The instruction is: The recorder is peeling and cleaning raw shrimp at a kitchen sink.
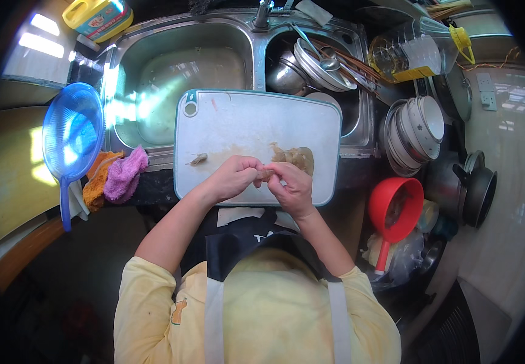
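A white cutting board with a green rim lies before me, across the front of the sink. Over its near half, my left hand and my right hand meet, their fingertips pinching a small brownish piece of food, which looks like a shrimp. Just beyond my right hand lies a wet heap of greyish-brown shells or shrimp; which, I cannot tell. One small grey piece, possibly a shrimp, rests alone at the board's left side. The fingers hide most of what they hold.
Behind the board is a steel double sink, its right basin holding dishes. A blue strainer and pink cloth are at left. Stacked bowls, a red plastic ladle with contents and a pot stand at right.
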{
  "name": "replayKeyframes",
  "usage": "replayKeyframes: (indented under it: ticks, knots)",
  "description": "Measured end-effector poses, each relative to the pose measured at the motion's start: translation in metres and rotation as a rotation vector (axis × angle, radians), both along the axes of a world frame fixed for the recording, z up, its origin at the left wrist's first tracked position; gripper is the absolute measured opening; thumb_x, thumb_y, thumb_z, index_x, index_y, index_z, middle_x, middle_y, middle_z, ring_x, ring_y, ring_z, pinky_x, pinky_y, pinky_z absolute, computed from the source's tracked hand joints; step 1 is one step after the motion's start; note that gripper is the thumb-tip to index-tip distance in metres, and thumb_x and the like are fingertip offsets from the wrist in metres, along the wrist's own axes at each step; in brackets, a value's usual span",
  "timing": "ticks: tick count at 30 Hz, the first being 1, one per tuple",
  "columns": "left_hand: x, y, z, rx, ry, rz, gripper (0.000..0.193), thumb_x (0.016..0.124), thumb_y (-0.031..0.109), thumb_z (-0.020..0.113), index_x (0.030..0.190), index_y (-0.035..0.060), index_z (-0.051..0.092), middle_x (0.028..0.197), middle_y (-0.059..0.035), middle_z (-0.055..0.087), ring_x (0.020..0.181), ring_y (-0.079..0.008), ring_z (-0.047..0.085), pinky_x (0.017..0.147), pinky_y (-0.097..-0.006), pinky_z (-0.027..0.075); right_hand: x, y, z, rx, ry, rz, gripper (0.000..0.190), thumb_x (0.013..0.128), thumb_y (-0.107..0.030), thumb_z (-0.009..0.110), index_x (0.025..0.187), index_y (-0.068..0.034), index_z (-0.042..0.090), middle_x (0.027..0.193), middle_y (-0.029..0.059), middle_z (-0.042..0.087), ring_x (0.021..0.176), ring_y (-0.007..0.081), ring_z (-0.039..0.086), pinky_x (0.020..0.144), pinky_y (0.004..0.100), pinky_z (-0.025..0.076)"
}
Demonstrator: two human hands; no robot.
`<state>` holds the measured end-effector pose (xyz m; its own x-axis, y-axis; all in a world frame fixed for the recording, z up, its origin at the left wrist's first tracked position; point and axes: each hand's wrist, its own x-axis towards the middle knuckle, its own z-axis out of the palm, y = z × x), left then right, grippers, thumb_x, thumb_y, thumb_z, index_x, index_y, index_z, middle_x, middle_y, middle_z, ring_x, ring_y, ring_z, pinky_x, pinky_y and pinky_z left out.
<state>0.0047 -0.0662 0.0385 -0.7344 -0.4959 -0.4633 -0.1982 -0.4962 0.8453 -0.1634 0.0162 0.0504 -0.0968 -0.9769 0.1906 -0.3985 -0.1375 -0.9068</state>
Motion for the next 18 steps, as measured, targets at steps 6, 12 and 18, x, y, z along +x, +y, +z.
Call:
replayKeyframes:
  ticks: [6,12,18]
  knots:
    - [0.003,-0.004,0.002,-0.127,-0.055,-0.103,0.023,0.086,0.009,0.042,0.086,0.002,0.064,0.075,-0.0013,0.062,0.078,-0.0128,0.058,0.096,-0.0358,0.044,0.0,0.002,-0.003,-0.003,0.025,-0.016,0.02,0.08,0.005,0.061,0.098,-0.001,0.067,0.084,0.0115,0.069,0.072,0.0223,0.068,0.062,0.0304,0.054]
    - [0.006,-0.003,0.009,-0.353,-0.16,-0.14,0.025,0.089,0.013,0.041,0.088,0.0095,0.066,0.071,0.0015,0.059,0.078,-0.016,0.061,0.118,-0.0548,0.005,0.001,0.003,-0.008,-0.034,0.031,-0.046,0.021,0.079,0.006,0.062,0.098,-0.001,0.068,0.084,0.0118,0.069,0.072,0.0234,0.068,0.062,0.0311,0.054]
    - [0.018,-0.004,-0.003,-0.504,-0.234,-0.141,0.028,0.082,0.01,0.042,0.082,0.008,0.07,0.067,-0.0004,0.057,0.074,-0.0182,0.058,0.116,-0.048,0.019,-0.011,0.008,-0.016,0.032,-0.029,-0.171,0.022,0.08,0.005,0.061,0.1,0.0,0.068,0.087,0.0107,0.069,0.071,0.0181,0.067,0.063,0.0282,0.053]
